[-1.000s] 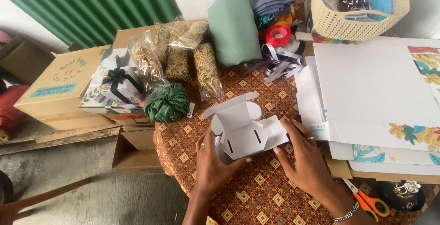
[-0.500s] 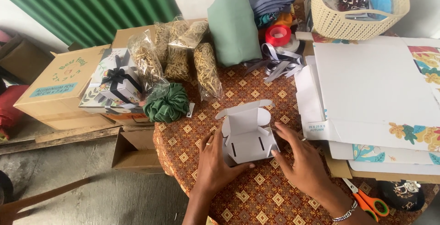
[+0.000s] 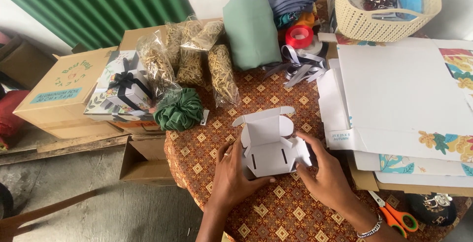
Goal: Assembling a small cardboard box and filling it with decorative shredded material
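The step in hand looks like folding a small white cardboard box [image 3: 268, 146] into shape on the patterned counter [image 3: 276, 207]. The box sits between both hands with its lid flap standing open at the back. The left hand [image 3: 234, 175] grips the box's left side, thumb along the front bottom edge; the right hand [image 3: 322, 173] has its fingers [image 3: 308, 141] closed on the right side flap. Next, that flap probably needs tucking in, with the front wall held square. Compared with a second ago, the box is more upright and squared, and both hands have closed in around it.
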